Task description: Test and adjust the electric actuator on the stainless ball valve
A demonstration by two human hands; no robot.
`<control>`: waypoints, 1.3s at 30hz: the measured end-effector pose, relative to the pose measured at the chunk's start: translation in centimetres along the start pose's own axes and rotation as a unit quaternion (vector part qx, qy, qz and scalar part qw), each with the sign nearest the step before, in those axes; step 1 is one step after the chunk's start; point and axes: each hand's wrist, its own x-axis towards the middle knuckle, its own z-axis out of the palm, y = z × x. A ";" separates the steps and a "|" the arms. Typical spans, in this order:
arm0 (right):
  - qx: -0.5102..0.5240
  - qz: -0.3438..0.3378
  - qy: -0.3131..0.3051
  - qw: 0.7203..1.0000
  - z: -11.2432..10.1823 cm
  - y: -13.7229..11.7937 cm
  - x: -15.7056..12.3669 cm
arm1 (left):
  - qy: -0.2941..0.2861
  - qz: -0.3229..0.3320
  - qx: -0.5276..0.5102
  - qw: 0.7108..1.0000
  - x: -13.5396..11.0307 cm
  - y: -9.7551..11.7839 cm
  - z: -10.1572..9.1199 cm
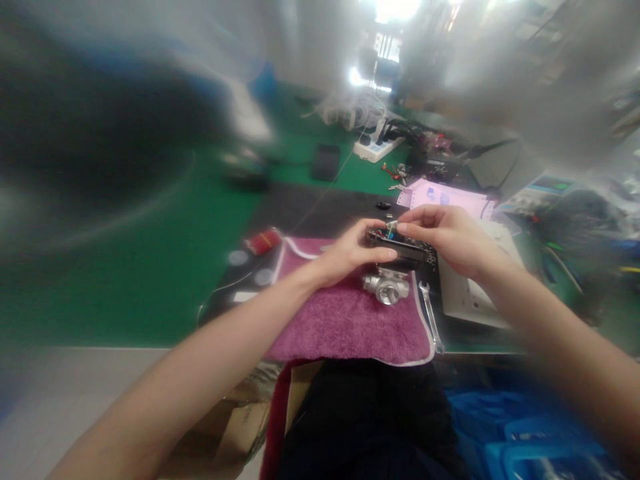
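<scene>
A black actuator housing (400,255) with its top uncovered shows wires and a blue part inside. Below it sits a silver metal valve body (387,290) with a round port facing me, resting on a purple towel (345,327). My left hand (347,255) grips the housing's left side, thumb along the near wall and fingers at the far edge. Over the open top, my right hand (457,240) has thumb and forefinger pinched together at a small pale piece, too small to name. A combination wrench (431,319) lies to the right of the towel.
A red spool (263,241) lies left of the towel. Pink paper sheets (450,195) and a white power strip (377,148) are farther back. Small screws (431,257) lie beside the housing, near a pale panel (473,300). Blue crates (525,427) stand below the table edge.
</scene>
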 end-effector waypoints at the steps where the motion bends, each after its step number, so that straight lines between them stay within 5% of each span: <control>1: -0.001 -0.006 -0.007 1.000 -0.1 0.0 -0.1 | -0.002 0.003 0.001 1.000 0.0 0.0 0.0; 8: -0.017 -0.029 -0.052 0.998 -1.1 0.1 -0.7 | -0.021 0.003 -0.003 1.000 0.0 0.4 0.1; 39: 0.127 -0.010 -0.012 0.992 0.7 1.6 -0.2 | -0.004 0.013 0.012 1.000 0.2 -0.5 -0.5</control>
